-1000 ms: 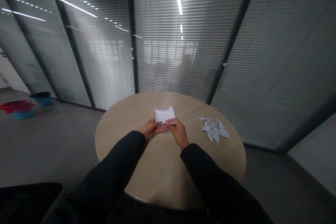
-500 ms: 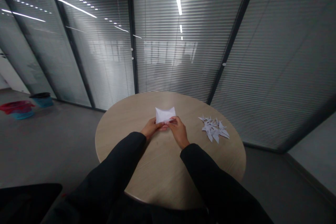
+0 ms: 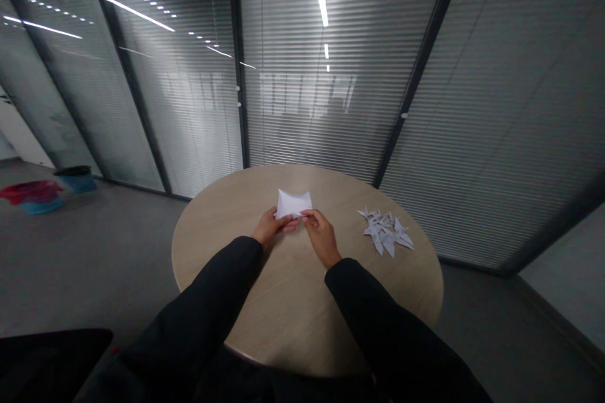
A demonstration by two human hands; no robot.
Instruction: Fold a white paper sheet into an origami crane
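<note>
A white folded sheet of paper stands out on the round wooden table, its two upper corners raised in points. My left hand pinches its lower left edge. My right hand holds the lower right edge with its fingertips. The hands nearly meet beneath the paper, and their fingers hide its lower edge. To the right of my right hand lies a loose pile of small white origami cranes, which neither hand touches.
The round wooden table has its near part below my black sleeves. Behind it stand glass partitions with slatted blinds. A blue bin with red cloth and a dark-rimmed blue bin stand far left on the grey floor.
The paper has shifted slightly left and its folded shape has altered, with the upper corners now more pointed. My fingers have shifted along its lower edge. The crane pile has not moved.
</note>
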